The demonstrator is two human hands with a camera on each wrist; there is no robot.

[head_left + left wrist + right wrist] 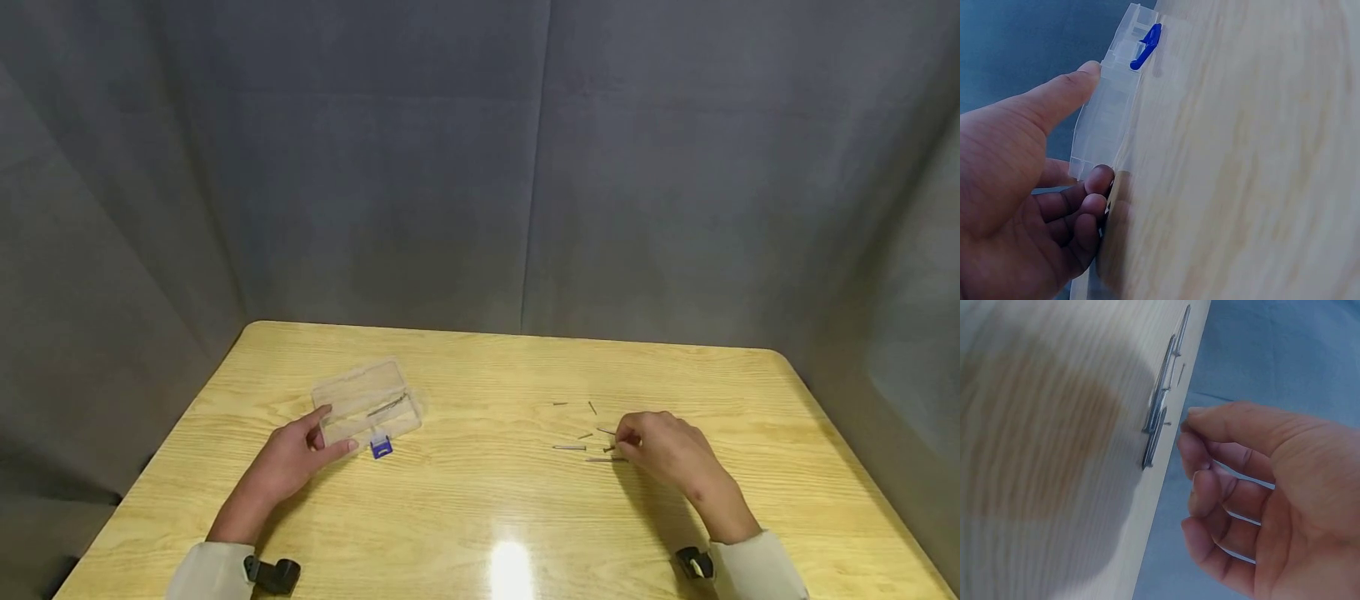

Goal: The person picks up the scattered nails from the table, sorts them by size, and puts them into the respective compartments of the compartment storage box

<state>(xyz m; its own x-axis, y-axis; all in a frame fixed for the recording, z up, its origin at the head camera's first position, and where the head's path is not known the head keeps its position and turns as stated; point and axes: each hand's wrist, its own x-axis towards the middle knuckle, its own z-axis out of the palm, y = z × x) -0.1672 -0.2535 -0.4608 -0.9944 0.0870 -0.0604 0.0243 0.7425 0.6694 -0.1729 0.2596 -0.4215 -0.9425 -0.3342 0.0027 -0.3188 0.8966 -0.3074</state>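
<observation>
A clear plastic box (363,410) lies with its lid raised at the left of the table. A blue latch (382,447) sits on its front edge, and several thin metal pieces (387,406) lie inside. My left hand (300,443) grips the box's left end, thumb along the front and fingers round the far side. At the right, my right hand (663,446) is beside scattered nails (570,447), thumb and index fingertips meeting. In the right wrist view these fingertips are close to the nails (1159,403); I cannot tell whether a nail is between them.
Both hands are over a light wood-grain table (465,467). Grey-blue cloth (390,183) hangs behind it and along both sides. Two short nails, one of them a small nail (592,408), lie farther back than the rest. A bright reflection shows at the front middle.
</observation>
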